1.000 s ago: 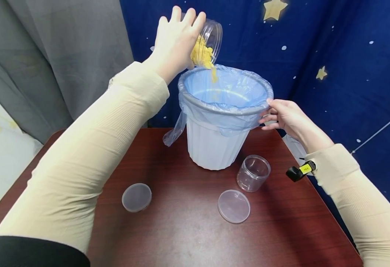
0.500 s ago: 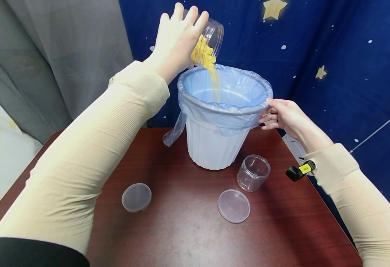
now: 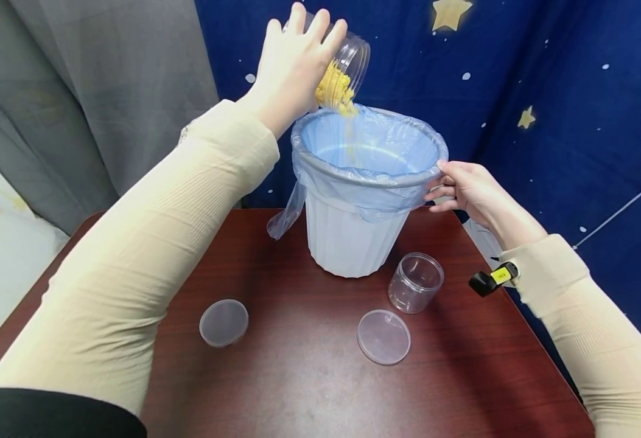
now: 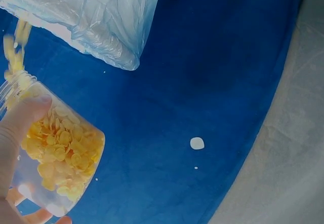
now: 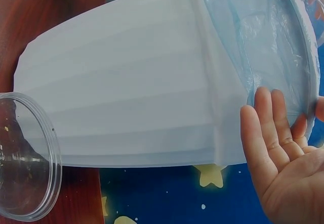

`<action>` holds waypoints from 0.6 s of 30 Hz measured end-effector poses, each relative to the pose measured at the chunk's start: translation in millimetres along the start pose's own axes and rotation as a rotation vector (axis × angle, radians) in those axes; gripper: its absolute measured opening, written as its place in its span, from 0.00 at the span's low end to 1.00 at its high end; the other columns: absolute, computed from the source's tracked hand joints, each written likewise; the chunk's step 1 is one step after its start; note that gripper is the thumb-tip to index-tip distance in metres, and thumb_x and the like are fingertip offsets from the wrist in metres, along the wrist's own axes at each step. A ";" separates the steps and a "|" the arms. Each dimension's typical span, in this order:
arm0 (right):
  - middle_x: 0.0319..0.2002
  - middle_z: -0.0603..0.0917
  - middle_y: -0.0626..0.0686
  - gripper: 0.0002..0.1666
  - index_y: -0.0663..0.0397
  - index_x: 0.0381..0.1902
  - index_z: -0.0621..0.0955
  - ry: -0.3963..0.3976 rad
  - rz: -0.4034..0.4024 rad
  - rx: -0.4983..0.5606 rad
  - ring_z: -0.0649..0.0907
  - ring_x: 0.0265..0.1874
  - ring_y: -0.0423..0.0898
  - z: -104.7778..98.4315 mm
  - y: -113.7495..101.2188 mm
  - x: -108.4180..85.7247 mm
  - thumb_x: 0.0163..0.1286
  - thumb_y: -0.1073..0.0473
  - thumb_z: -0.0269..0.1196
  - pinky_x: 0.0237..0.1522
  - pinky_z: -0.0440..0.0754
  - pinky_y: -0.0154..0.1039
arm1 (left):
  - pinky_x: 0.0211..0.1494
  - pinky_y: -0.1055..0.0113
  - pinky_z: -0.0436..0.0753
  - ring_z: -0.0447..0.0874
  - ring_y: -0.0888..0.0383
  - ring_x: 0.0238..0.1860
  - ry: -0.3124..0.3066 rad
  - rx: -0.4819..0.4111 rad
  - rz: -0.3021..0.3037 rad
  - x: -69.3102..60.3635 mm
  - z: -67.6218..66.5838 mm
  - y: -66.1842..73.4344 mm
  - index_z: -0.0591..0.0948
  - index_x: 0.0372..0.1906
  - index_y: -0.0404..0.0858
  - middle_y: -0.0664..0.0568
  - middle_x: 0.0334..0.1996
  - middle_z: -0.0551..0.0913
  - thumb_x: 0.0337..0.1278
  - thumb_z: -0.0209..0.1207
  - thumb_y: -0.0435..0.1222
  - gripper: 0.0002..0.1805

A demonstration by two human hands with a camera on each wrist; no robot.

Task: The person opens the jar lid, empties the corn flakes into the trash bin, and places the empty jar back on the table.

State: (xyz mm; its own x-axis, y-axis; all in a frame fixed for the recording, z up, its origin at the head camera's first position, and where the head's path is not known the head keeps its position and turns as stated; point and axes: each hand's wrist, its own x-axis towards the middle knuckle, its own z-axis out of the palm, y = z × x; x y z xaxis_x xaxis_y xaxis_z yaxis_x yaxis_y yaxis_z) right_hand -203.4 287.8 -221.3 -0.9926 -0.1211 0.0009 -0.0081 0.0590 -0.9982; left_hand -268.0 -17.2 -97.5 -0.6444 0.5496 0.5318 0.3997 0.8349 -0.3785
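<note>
In the head view my left hand (image 3: 291,70) grips a clear plastic jar (image 3: 355,56), tipped with its mouth over a trash can (image 3: 347,240). Yellow flakes (image 4: 63,150) fill much of the jar in the left wrist view, and some spill from its mouth. A light blue bag (image 3: 366,198) lines the white can and folds over its rim. My right hand (image 3: 479,191) holds the rim at the right, thumb on top. Its other fingers (image 5: 277,117) lie along the bag outside in the right wrist view.
A second clear jar (image 3: 416,283) stands upright right of the can's base. Two round lids lie on the brown table (image 3: 298,365): one lid (image 3: 383,337) near that jar, another lid (image 3: 224,323) at left. A blue star-patterned curtain (image 3: 517,73) hangs behind.
Flakes keep falling from the tipped jar; the stream was thicker half a second ago and is thinner now. My left hand has shifted slightly up and right. The right hand stays at the rim.
</note>
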 end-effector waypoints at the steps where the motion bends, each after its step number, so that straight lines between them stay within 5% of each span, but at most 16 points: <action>1: 0.31 0.83 0.54 0.17 0.60 0.43 0.73 0.000 0.001 0.002 0.85 0.29 0.47 0.1 0.0 0.0 0.73 0.50 0.55 0.29 0.84 0.42 | 0.61 0.40 0.64 0.49 0.35 0.69 -0.001 0.001 0.000 0.2 0.4 0.1 0.51 0.73 0.38 0.37 0.67 0.58 0.46 0.69 0.40 0.52; 18: 0.32 0.84 0.53 0.17 0.58 0.43 0.74 0.007 0.005 -0.022 0.85 0.29 0.46 -0.7 0.7 -0.5 0.73 0.49 0.55 0.29 0.84 0.42 | 0.62 0.41 0.62 0.48 0.35 0.70 0.018 0.003 0.019 2.3 4.8 3.1 0.52 0.73 0.39 0.38 0.69 0.57 0.51 0.64 0.33 0.47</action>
State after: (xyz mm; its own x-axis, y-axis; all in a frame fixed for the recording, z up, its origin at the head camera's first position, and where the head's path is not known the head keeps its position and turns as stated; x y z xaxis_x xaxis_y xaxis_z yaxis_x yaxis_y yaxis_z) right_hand -203.0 288.5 -221.9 -0.9935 -0.1141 -0.0036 -0.0057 0.0810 -0.9967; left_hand -271.4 -13.5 -101.1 -0.6251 0.5656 0.5379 0.4093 0.8243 -0.3911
